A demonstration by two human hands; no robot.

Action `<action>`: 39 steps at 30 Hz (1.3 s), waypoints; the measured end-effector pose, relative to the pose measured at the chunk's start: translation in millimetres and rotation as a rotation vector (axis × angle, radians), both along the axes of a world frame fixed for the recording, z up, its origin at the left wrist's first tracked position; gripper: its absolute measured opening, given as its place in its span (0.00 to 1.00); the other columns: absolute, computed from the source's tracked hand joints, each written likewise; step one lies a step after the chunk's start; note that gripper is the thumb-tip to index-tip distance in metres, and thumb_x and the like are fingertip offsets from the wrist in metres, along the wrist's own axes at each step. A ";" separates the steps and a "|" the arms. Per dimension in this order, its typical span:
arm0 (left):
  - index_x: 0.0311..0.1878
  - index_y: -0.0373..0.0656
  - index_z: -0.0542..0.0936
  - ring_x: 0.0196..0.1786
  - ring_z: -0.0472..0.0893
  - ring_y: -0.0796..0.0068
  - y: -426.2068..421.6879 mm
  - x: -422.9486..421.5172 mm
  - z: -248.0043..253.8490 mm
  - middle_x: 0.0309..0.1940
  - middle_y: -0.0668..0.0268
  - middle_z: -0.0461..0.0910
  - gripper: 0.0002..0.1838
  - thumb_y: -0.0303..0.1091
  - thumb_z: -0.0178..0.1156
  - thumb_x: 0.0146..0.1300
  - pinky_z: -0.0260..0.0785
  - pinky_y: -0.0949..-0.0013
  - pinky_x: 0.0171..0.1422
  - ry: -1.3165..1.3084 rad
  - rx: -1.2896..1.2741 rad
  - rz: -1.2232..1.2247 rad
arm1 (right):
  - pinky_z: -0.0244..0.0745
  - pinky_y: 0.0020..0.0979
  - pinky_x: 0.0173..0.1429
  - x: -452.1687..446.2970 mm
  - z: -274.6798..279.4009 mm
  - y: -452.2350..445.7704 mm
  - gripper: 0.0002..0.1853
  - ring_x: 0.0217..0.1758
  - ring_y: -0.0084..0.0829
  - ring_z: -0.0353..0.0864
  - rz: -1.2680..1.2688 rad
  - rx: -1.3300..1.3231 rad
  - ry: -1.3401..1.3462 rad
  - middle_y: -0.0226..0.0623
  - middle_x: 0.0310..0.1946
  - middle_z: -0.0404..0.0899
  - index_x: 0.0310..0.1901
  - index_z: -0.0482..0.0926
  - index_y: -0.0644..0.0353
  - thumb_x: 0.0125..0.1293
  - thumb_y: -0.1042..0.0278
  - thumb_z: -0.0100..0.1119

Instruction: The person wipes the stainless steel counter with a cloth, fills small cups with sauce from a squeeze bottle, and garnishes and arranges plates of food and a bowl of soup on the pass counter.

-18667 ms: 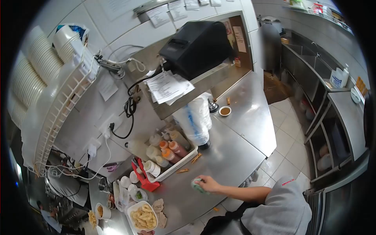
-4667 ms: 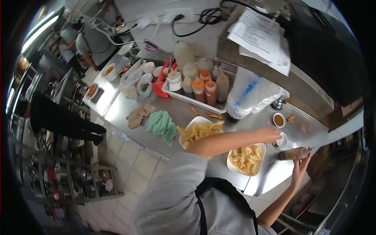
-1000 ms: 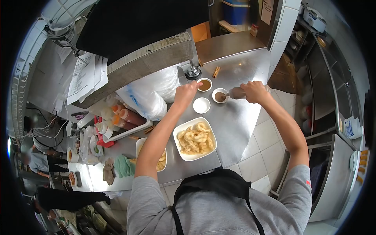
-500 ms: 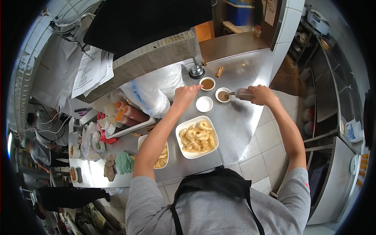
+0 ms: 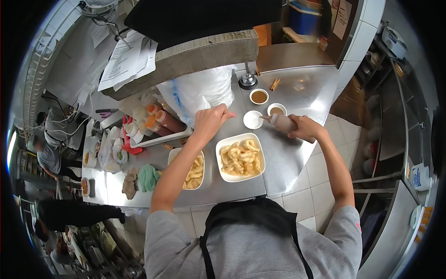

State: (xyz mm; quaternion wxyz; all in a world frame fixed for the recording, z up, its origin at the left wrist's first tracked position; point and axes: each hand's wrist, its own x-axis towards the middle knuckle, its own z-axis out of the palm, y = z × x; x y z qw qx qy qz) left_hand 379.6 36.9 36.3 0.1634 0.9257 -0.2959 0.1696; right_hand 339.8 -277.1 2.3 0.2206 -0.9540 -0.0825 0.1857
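Observation:
My right hand (image 5: 307, 129) is wrapped round a squeeze bottle (image 5: 284, 123) of brownish sauce. The bottle is tipped, with its nozzle over the right rim of a white, bare-looking cup (image 5: 253, 120). Just behind the bottle, a second small cup (image 5: 277, 109) has brown sauce in it, and a third cup (image 5: 259, 96) of darker sauce stands farther back. My left hand (image 5: 213, 122) hovers left of the white cup with its fingers curled in and nothing visible in them. Nearer me, a square white bowl (image 5: 223, 173) holds pale golden fried pieces.
Another bowl of fried food (image 5: 197, 174) sits partly under my left forearm. Plastic bags (image 5: 204, 90), a tray of sauce bottles (image 5: 169, 122) and a green cloth (image 5: 148, 177) are on the left. A call bell (image 5: 248, 82) stands behind the cups. Other people (image 5: 51, 153) are at far left.
My right hand has brought the bottle's nozzle from the sauce-filled cup to the white cup nearer me. My left hand has drawn back from the rear sauce cup. The view has shifted.

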 end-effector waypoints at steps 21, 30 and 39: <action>0.21 0.41 0.74 0.19 0.73 0.57 65.8 -58.0 13.9 0.14 0.60 0.72 0.19 0.46 0.53 0.60 0.62 0.62 0.23 -0.046 -0.142 0.221 | 0.73 0.40 0.44 30.0 16.5 42.1 0.20 0.41 0.46 0.76 0.169 -0.385 -0.184 0.46 0.35 0.77 0.42 0.74 0.58 0.43 0.71 0.59; 0.23 0.40 0.73 0.18 0.75 0.66 133.1 -101.4 7.7 0.15 0.63 0.74 0.17 0.44 0.52 0.61 0.64 0.67 0.23 -0.015 -0.435 0.516 | 0.70 0.41 0.47 14.8 15.7 23.5 0.23 0.40 0.48 0.75 0.105 -0.241 -0.177 0.50 0.35 0.77 0.45 0.73 0.58 0.43 0.64 0.62; 0.33 0.40 0.76 0.24 0.76 0.68 225.6 -172.7 -28.2 0.21 0.63 0.76 0.15 0.43 0.49 0.63 0.66 0.66 0.33 0.055 -0.518 1.041 | 0.70 0.34 0.48 9.8 -33.0 -1.0 0.32 0.43 0.38 0.76 -0.059 0.442 -0.160 0.46 0.41 0.74 0.52 0.67 0.62 0.43 0.64 0.65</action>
